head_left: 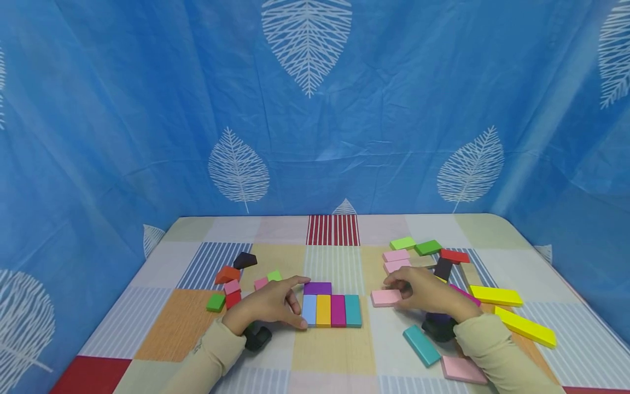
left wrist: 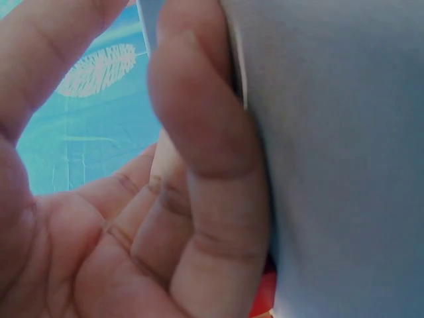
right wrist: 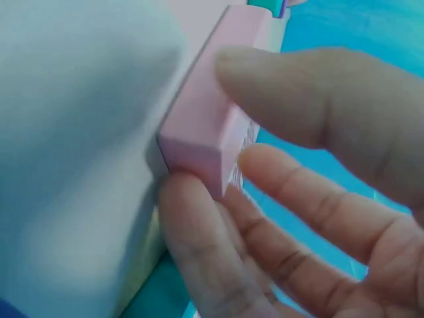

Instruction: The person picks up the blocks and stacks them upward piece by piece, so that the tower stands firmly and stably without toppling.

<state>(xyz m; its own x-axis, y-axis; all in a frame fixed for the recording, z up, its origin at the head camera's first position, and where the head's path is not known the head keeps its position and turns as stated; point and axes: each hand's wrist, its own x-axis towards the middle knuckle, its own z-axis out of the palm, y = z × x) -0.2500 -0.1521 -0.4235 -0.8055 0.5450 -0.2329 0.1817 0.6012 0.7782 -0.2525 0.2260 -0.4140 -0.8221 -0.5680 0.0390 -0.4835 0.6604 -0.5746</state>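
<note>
In the head view a row of upright-lying blocks, light blue (head_left: 309,311), yellow (head_left: 323,311), magenta (head_left: 338,311) and teal (head_left: 353,311), lies side by side, with a purple block (head_left: 317,288) across the row's far left end. My left hand (head_left: 273,301) rests at the row's left side, index fingertip by the purple block and thumb tip at the light blue block's near corner. Between thumb and fingers, my right hand (head_left: 424,290) holds a pink block (head_left: 386,298) just right of the row. The right wrist view shows the thumb on the pink block's face (right wrist: 212,99).
Left of the left hand lie small blocks: black (head_left: 244,260), orange (head_left: 228,274), red (head_left: 233,299) and green (head_left: 215,302). Around the right arm are two yellow planks (head_left: 497,296), a teal block (head_left: 421,346), another pink block (head_left: 464,369) and several more. Blue leaf-patterned cloth (head_left: 364,137) walls the table.
</note>
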